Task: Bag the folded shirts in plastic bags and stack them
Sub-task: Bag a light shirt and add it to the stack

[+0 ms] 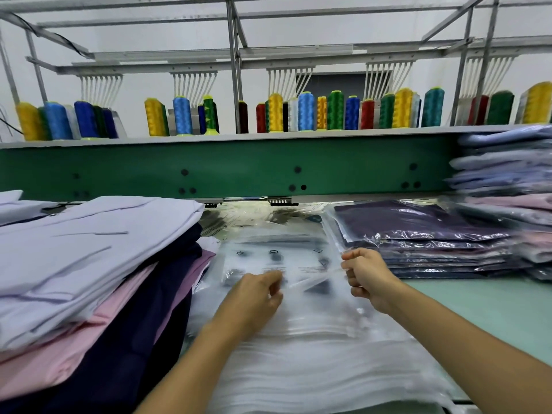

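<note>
Plastic bag [270, 245]: top sheet of the pile of bags [298, 369], at the centre of the table [493, 306], directly in front of the person. Its long axis runs away from the body, with the printed marks at the far end.

Left hand [257, 291]: fingers curled, pinching the left end of a band of clear film [313, 279].

Right hand [364, 273]: fingers curled, pinching the right end of the same band, held slightly higher. The band is taut between the two hands and crosses the bag from side to side. The blur hides whether it is the bag's lip or a sealing strip.

Folded shirts [89, 249]: unbagged stack, lilac on top, pink and navy below. It lies just left of the left hand, its edge against the pile of bags. The left hand is the nearer. Judged to be the source of the next shirt, which would go in along the bag's long axis.

Bagged shirts [424, 234]: dark purple, stacked flat, just beyond and to the right of the right hand. Judged to be the destination, with the right hand nearer.

Taller stack [507, 174]: pale bagged shirts, far right.

Green beam [239, 165], thread spools [304, 112]: behind, well apart.
</note>
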Tool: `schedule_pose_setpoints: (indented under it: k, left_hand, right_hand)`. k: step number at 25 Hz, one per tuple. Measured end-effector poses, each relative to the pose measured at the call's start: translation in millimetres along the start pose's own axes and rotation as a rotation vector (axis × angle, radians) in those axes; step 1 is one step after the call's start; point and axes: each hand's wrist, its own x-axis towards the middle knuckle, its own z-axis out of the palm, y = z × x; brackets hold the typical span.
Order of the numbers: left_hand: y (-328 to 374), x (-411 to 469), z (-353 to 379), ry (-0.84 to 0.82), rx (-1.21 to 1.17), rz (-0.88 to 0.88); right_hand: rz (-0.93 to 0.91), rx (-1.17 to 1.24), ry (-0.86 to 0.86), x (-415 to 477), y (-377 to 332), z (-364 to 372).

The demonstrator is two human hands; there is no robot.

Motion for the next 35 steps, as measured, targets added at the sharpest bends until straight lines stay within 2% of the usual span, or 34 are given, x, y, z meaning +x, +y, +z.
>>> schedule_pose_setpoints:
  k: [5,12,16,19,21,25,27,30,31,35]
  left_hand:
    - [-30,-9,-29,-0.027,0.067,-0.143]
    - [-40,-13,-35,0.103,0.117,-0.243]
    - [-40,-11,-36,0.131,0.175,-0.306]
    - [-36,-12,-37,0.107,0.288,-0.331]
    - [-35,-14,-35,0.073,0.303,-0.293]
    - [-26,-13,-34,0.087,0.236,-0.053]
    - [-25,-11,-34,0.012,0.164,-0.055]
    - [-24,-11,-35,-0.082,0.121,-0.072]
    - [-24,-11,-36,-0.089,0.097,-0.069]
    - [-20,-12,-36,-0.119,0.021,-0.045]
  right_hand:
    - [0.028,-0.005,0.028,11,5,-9]
    - [0.084,-0.015,0.123,17,5,-39]
    - [0.114,-0.091,0.039,13,4,-44]
    - [0.050,-0.180,-0.036,11,5,-42]
    - [0.000,-0.272,-0.117,10,6,-42]
    - [-0.084,-0.554,-0.226,9,9,-42]
    - [-0.177,-0.700,-0.226,7,8,-38]
    - [-0.397,-1.107,-0.175,7,8,-30]
    - [-0.452,-1.171,-0.191,4,7,-26]
    - [-0.411,-0.960,-0.474,-9,1,-14]
